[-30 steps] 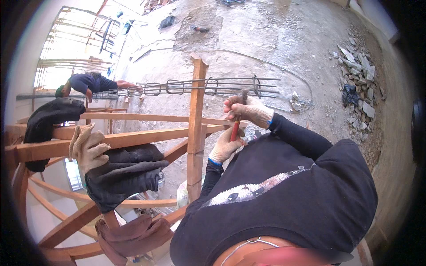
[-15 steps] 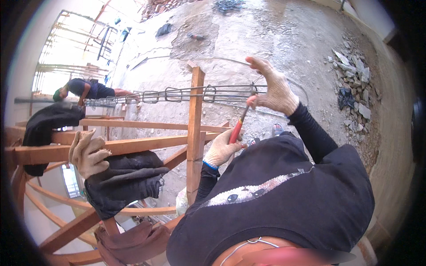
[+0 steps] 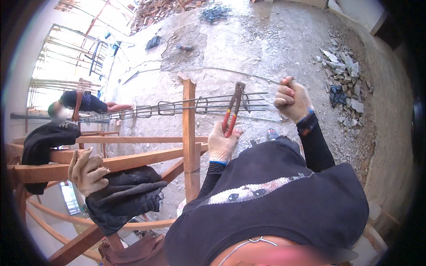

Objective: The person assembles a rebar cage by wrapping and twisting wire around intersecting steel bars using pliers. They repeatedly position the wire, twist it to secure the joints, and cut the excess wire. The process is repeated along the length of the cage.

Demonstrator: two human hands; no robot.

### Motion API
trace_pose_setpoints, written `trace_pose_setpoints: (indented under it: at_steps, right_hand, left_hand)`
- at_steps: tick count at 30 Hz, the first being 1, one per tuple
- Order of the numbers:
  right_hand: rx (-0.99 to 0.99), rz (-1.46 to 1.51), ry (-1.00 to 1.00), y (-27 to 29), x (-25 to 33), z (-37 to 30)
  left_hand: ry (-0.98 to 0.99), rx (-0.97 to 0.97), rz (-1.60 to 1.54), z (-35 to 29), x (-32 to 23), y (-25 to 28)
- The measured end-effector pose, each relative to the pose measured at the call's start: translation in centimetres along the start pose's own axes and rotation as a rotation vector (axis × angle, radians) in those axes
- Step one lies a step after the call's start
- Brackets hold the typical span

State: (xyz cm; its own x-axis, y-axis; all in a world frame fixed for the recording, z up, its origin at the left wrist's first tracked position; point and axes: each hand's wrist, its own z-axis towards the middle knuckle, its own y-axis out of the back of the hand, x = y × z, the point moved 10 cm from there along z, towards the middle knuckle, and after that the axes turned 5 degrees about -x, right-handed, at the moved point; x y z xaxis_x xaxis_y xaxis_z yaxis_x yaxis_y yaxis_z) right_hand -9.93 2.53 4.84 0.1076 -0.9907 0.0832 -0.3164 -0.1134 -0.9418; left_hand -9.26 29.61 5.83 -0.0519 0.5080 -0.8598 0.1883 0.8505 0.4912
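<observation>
My left hand (image 3: 223,142), in a pale knit glove, is closed around the red handles of a pair of pincers (image 3: 238,94). Their dark jaws point up, over the near end of a long steel rebar cage (image 3: 166,108) with rectangular stirrups. To the right of the cage's end, my right hand (image 3: 293,103), gloved with bare fingertips showing, is curled shut. What it grips, if anything, cannot be made out. A thin steel rod (image 3: 242,72) runs up to the right fingers; whether they touch it is unclear.
A wooden post (image 3: 189,146) crosses the cage, joined to timber beams (image 3: 133,150) draped with dark clothes (image 3: 126,190) and a spare glove (image 3: 88,172). Another person (image 3: 84,101) bends at the cage's far end. Rubble (image 3: 346,71) lies along the right; bricks (image 3: 153,13) lie behind.
The right hand has gone from spread fingers beside the pincers' head to a closed fist farther right and lower. The pincers have swung more upright, away from it. The view has shifted slightly.
</observation>
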Motion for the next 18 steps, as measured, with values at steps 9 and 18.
trace_pose_setpoints:
  at_steps: [9,18]
  right_hand:
    - [0.117,-0.054,0.557,-7.4,9.7,-6.9]
    - [0.159,-0.026,0.341,-7.2,6.7,-5.1]
  left_hand:
    - [0.076,0.329,0.053,-0.8,3.8,-2.3]
    - [0.292,0.407,-0.464,-2.2,4.4,-3.5]
